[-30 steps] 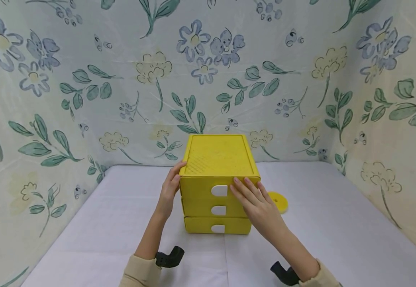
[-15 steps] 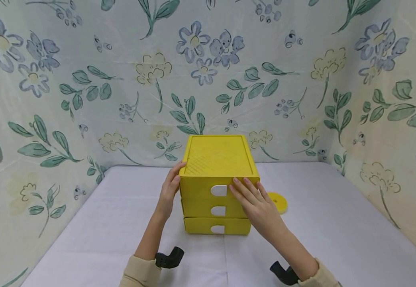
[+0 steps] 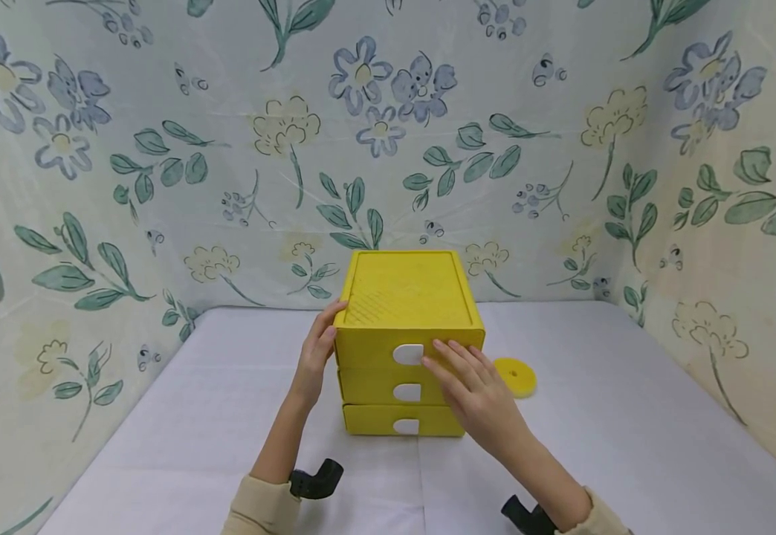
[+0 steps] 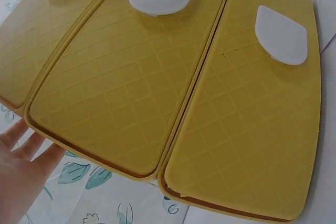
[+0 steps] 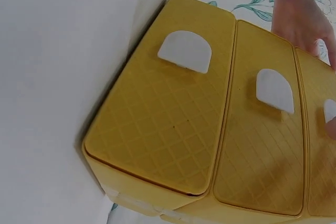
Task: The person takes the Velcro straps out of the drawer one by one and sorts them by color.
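Note:
A yellow chest of drawers (image 3: 415, 290) stands mid-table, its drawers pushed in. White half-round handles mark the top drawer (image 3: 368, 349), the middle drawer (image 3: 368, 388) and the bottom drawer (image 3: 371, 420). My left hand (image 3: 313, 360) rests against the chest's upper left side, fingers extended; the left wrist view shows its fingers (image 4: 37, 142) at that side edge. Across the right part of the top drawer's front lies my right hand (image 3: 482, 397), fingers fairly straight, beside the top handle (image 3: 409, 354). Only a fingertip (image 5: 331, 128) of it shows in the right wrist view, by that handle.
A round yellow disc (image 3: 516, 377) with a small centre hole lies on the white-covered table (image 3: 595, 416), right of the chest. Flower-patterned cloth (image 3: 388, 148) encloses the back and sides. Black curved pieces (image 3: 317, 479) are worn at the wrists.
My right hand has slid slightly down and left over the top drawer's front, closer to its handle, uncovering more of the yellow disc. The left hand and the chest have stayed put.

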The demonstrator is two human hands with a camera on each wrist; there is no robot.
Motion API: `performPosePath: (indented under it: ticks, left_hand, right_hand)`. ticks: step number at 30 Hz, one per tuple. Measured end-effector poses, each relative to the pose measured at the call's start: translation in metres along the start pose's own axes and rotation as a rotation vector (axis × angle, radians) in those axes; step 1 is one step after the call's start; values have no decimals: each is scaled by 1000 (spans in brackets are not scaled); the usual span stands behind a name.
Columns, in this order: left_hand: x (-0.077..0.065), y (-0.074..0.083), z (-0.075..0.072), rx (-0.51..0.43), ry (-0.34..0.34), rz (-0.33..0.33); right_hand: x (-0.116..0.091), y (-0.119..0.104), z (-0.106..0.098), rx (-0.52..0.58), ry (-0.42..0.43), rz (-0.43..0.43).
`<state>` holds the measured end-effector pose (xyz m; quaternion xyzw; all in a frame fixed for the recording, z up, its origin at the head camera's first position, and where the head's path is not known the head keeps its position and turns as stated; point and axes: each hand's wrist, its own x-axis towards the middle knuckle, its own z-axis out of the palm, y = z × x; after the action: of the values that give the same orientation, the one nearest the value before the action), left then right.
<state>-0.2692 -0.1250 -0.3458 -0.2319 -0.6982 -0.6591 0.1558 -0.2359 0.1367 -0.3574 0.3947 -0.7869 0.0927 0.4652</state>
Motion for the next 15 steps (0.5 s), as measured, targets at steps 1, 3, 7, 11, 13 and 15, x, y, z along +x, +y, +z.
performPosePath:
  ticks: [1, 3, 7, 11, 13, 15]
  left_hand:
    - [0, 0, 0, 1, 2, -2]
    - [0, 0, 0, 4, 5, -7]
    - [1, 0, 0, 8, 9, -10]
    - [1, 0, 0, 9, 6, -5]
    - [1, 0, 0, 9, 5, -6]
    - [1, 0, 0, 10, 6, -10]
  right_hand:
    - [0, -1, 1, 6, 7, -10]
    - [1, -4, 3, 17, 31, -37]
    - [3, -8, 7, 45, 92, -83]
    - [2, -11, 12, 54, 99, -109]
    - [0, -12, 15, 45, 75, -115]
    - [-3, -14, 18, 41, 45, -121]
